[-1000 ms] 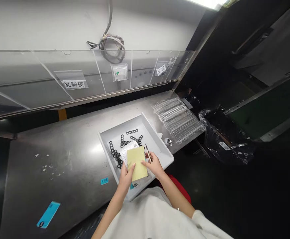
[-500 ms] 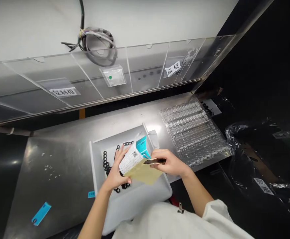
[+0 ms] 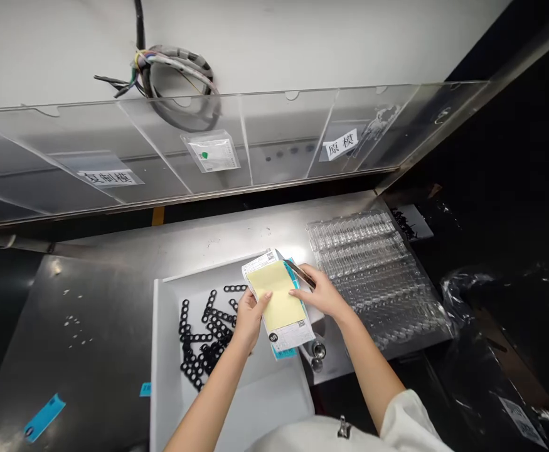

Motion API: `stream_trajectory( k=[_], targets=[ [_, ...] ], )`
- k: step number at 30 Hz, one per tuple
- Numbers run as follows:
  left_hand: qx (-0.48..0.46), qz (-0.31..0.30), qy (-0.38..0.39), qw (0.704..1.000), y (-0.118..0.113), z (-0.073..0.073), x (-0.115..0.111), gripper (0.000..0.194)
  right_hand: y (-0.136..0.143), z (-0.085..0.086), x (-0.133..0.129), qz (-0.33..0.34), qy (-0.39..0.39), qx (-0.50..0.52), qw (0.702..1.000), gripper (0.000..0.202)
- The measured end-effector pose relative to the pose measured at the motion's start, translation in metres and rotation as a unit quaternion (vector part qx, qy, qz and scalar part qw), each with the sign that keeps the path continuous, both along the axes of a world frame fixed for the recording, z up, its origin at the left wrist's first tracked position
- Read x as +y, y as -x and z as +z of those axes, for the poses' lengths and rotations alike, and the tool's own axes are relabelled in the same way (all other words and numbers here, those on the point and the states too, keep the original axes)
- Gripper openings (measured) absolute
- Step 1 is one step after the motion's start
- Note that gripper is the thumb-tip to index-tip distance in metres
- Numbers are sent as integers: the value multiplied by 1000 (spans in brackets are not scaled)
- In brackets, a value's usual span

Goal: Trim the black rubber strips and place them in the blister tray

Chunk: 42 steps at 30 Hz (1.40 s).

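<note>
My left hand pinches the left edge of a small stack of papers, its thumb on a yellow sheet. Beneath that sheet is a white printed form with QR codes, and blue paper shows at the stack's edges. My right hand has dark metal tweezers in its grip, tips pointing up and left. Its thumb also rests on the right side of the papers. Below my left hand, black strips of linked rings lie in a white tray.
Clear ridged plastic trays lie right on the metal table. Blue tags and white scraps are on the left. A shiny metal cylinder stands beside the white tray. A clear pocket panel and coiled cable are behind.
The paper stack has turned from tilted on its side to flatter and more upright, yellow sheet facing me. My right hand has moved up slightly; the tweezers now slant up-left. The view has shifted.
</note>
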<state>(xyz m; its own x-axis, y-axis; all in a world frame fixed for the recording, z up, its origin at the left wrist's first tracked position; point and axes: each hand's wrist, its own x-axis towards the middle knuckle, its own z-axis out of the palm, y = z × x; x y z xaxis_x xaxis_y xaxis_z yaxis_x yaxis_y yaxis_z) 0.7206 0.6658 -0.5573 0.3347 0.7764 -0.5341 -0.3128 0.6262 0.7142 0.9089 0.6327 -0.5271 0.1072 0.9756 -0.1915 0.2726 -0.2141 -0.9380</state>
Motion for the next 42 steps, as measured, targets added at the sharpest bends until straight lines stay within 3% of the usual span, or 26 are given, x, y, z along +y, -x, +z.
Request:
stream_trajectory(
  k=[3, 6, 13, 18, 22, 27, 31, 34, 37, 39, 42],
  targets=[
    [-19, 33, 8, 999, -9, -8, 15, 65, 1, -11, 21, -14, 24, 86, 996, 59],
    [-28, 69, 22, 997, -13, -12, 28, 69, 9, -21, 41, -21, 40, 86, 995, 71],
    [-30, 133, 1, 991, -8, -10, 58, 66, 36, -34, 75, 2, 29, 93, 995, 33],
    [12, 120, -15, 993, 5, -17, 67, 59, 38, -33, 94, -29, -4, 76, 997, 28],
    [90, 101, -1, 991, 36, -29, 60, 61, 5, -23, 118, -75, -39, 35, 996, 30],
    [128, 89, 31, 987, 80, -32, 48, 56, -26, 11, 147, -95, -99, -17, 990, 30],
    [99, 71, -15, 992, 87, -18, 63, 55, -12, 31, 159, -24, -128, -11, 991, 29],
    [100, 44, -59, 992, 81, -2, 80, 51, -2, 33, 168, 8, -119, -162, 980, 26],
    [119, 23, -72, 990, 81, 6, 83, 49, -7, 24, 188, 33, -60, -362, 930, 26],
    [125, 10, -59, 990, 88, 2, 74, 49, -13, 7, 205, 72, -12, -400, 914, 23],
    [133, -5, -24, 991, 104, -10, 50, 51, -18, -32, 228, 147, 65, -405, 900, 18]
  ],
)
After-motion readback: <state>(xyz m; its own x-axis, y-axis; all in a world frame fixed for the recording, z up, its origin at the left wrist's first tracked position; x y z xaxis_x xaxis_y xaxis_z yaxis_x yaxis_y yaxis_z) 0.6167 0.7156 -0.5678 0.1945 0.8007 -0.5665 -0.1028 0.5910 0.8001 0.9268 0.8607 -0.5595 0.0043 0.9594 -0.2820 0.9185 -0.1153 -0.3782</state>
